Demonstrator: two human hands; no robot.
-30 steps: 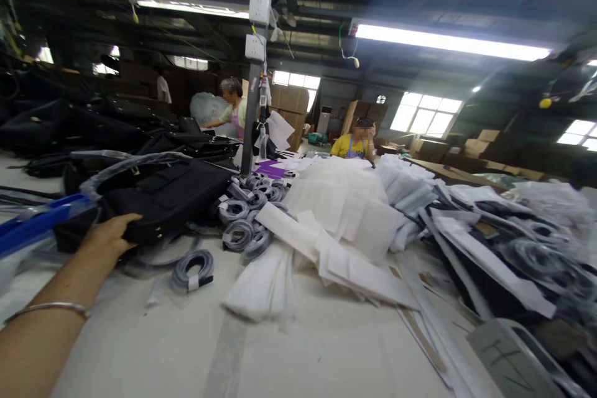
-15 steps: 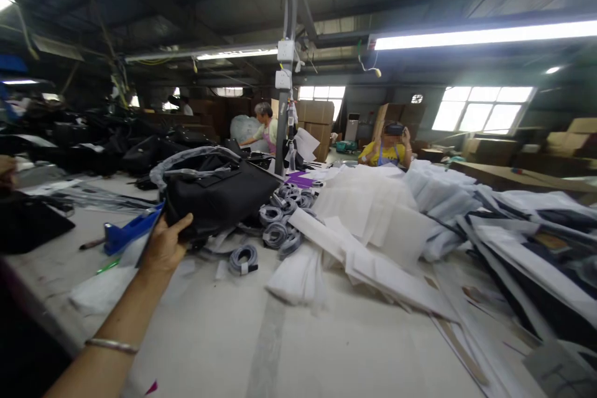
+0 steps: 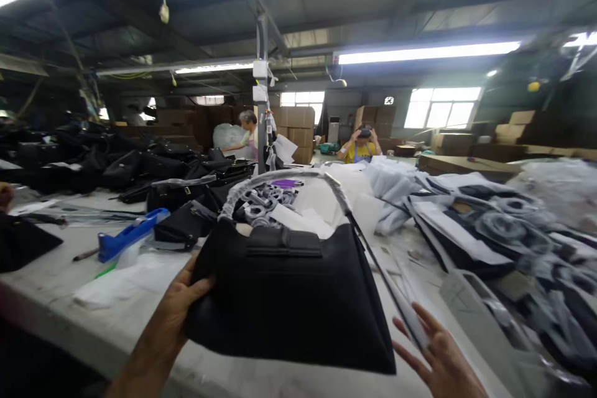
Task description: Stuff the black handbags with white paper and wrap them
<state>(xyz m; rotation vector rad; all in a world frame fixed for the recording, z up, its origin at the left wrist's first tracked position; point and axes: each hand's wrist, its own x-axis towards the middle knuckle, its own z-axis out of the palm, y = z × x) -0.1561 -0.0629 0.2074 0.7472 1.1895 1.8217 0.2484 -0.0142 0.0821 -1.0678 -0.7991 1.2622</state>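
Observation:
A black handbag (image 3: 289,305) is held up over the table. Its arched handle (image 3: 280,175) is wrapped in clear plastic. My left hand (image 3: 180,298) grips the bag's left edge, thumb on the near face and the other fingers hidden behind. By the bag's lower right corner is my right hand (image 3: 436,351), its fingers spread. A long thin strap (image 3: 385,280), partly in plastic, runs from the handle's right end down to the right hand's fingers, which do not close around it.
On the white table (image 3: 125,336) lie a blue tape dispenser (image 3: 128,236), a smaller black bag (image 3: 184,224) and rolled grey straps (image 3: 263,202). A grey bin (image 3: 485,317) stands right, beside plastic-wrapped parts (image 3: 508,224). Two people (image 3: 361,146) (image 3: 249,130) are across the table.
The black handbag has come nearer and to the right, its broad face now toward me. My right hand has entered at the lower right. The view has turned right.

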